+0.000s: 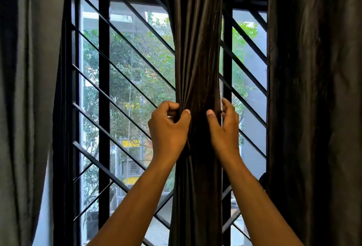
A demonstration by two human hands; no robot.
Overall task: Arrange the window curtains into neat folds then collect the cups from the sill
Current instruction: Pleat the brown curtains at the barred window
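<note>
A dark brown curtain [197,49] hangs gathered into a narrow bunch in the middle of the window. My left hand [168,126] grips its left edge, fingers curled round the folds. My right hand [223,126] holds the right edge, thumb in front of the cloth and fingers curved behind it. Both arms reach up from below. No cups and no sill are in view.
A black window grille [121,81] with slanted bars stands behind the curtain, trees and buildings beyond. A grey curtain [25,89] hangs at the left. Another dark brown curtain [317,98] fills the right side.
</note>
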